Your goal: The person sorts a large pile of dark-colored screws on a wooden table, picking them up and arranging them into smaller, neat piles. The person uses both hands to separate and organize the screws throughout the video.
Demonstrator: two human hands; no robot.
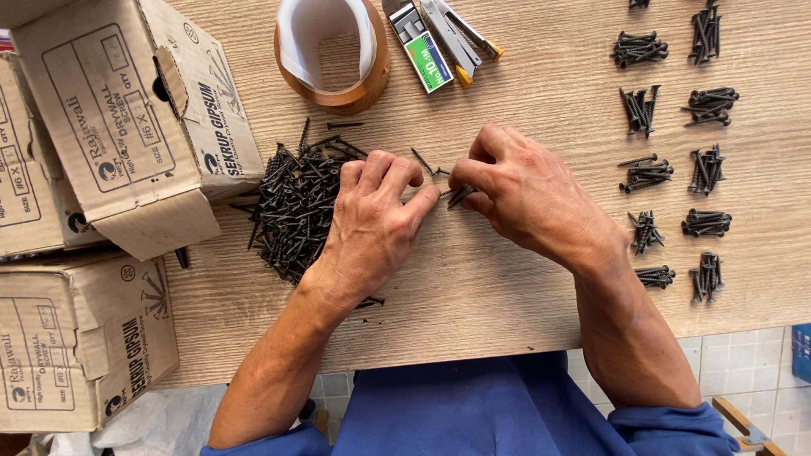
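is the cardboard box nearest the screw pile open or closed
Open. The cardboard box lies tipped toward the pile of black screws, with its end flaps folded outward. What is inside it cannot be seen.

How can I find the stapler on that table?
Start at the roll of brown tape at the table's far edge. Just right of it lie a green box and then the stapler. It is the only grey metal tool with yellow tips.

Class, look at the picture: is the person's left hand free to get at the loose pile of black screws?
Probably yes: the left hand already rests at the pile of screws, with only bare table around.
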